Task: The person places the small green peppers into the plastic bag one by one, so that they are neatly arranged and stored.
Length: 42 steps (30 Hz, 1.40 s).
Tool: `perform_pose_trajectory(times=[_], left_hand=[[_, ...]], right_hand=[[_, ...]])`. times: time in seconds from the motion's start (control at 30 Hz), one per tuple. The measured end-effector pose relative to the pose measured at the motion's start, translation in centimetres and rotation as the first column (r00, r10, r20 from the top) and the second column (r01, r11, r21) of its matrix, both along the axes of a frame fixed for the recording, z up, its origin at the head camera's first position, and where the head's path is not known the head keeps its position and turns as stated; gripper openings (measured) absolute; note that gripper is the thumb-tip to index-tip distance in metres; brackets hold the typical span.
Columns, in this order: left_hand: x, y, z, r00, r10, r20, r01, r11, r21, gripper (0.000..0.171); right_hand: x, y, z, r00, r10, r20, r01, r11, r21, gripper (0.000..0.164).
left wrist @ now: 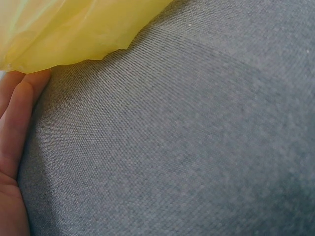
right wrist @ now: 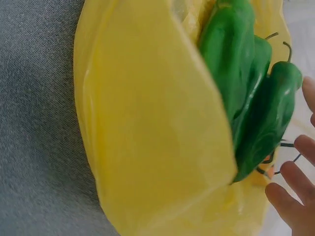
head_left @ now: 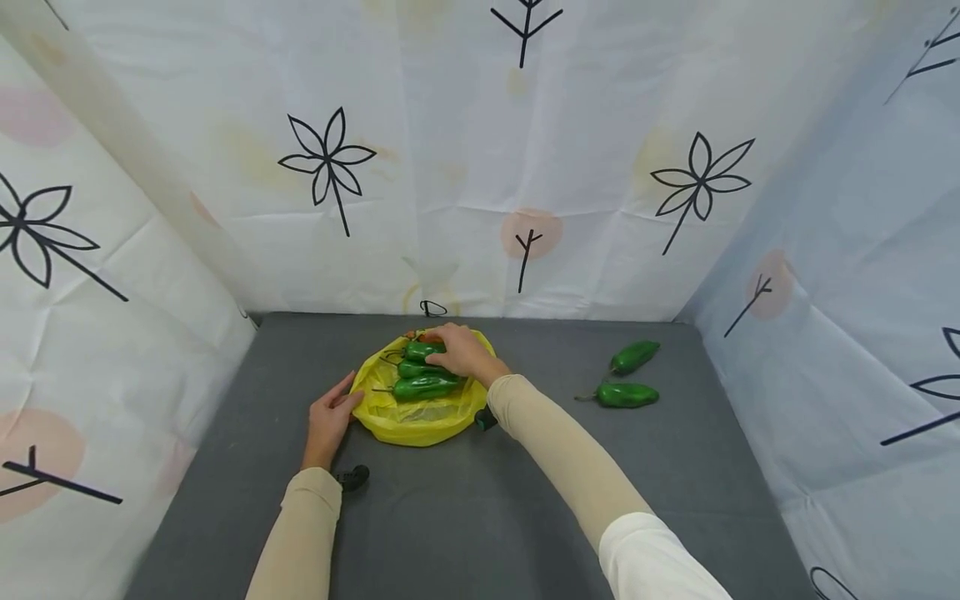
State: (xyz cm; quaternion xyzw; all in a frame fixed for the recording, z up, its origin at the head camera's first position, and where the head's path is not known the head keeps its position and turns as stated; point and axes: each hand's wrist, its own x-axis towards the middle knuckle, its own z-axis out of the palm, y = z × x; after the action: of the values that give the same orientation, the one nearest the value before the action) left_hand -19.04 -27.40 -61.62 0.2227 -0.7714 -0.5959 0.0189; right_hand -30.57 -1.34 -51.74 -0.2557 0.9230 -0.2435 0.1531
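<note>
- At the left edge of the yellow plastic bag (head_left: 416,433), the left hand (head_left: 330,414) touches the rim; from where I stand I can't tell whether it pinches the film or merely steadies it.
- The bag sits spread open on the grey tabletop (head_left: 450,517), mouth up. Its film looks thin, light and floppy, likely to fold or slide at a nudge, so the gathered rim seems the best place to hold it.
- Inside the bag three green chili peppers (head_left: 423,387) lie side by side, stems towards its left edge. They look glossy, firm and fairly light, perhaps slippery; a grip round the middle of the body should suit them better than the thin stems, which could snap.
- Over the right part of the bag is the right hand (head_left: 463,352), fingers parted and loosely bent, apparently gripping nothing.
- Well to the right of the bag lie two loose chili peppers, the rear one (head_left: 634,357) angled, the front one (head_left: 626,395) nearly sideways, both with bodies free to grasp.
</note>
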Motion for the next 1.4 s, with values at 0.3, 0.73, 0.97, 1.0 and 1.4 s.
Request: perform_pose_trajectory(times=[0.3,0.73,0.97,1.0,1.4], left_hand=[[0.2,0.1,-0.5,1.000,-0.007,0.000,0.007,1.000,-0.007,0.052],[0.0,0.0,-0.5,1.000,-0.003,-0.006,0.003,1.000,-0.011,0.052],[0.0,-0.3,-0.3,1.000,-0.010,0.006,0.010,1.000,-0.016,0.054],[0.0,-0.3,-0.3,1.000,-0.009,0.007,0.009,1.000,-0.018,0.054],[0.1,-0.1,-0.3,1.000,-0.002,0.015,0.003,0.999,-0.052,0.056]], right_hand=[[1.1,0.4,1.0,0.980,0.039,-0.194,-0.009,0.988,0.152,0.063],[2.4,2.1,1.6,0.943,0.061,-0.326,0.030,0.963,0.268,0.072],[2.9,3.2,0.8,0.938,0.040,-0.344,0.060,0.960,0.274,0.073],[3.0,3.3,0.7,0.938,0.037,-0.344,0.061,0.961,0.270,0.073],[3.8,5.7,0.6,0.939,-0.005,-0.345,0.116,0.946,0.302,0.081]])
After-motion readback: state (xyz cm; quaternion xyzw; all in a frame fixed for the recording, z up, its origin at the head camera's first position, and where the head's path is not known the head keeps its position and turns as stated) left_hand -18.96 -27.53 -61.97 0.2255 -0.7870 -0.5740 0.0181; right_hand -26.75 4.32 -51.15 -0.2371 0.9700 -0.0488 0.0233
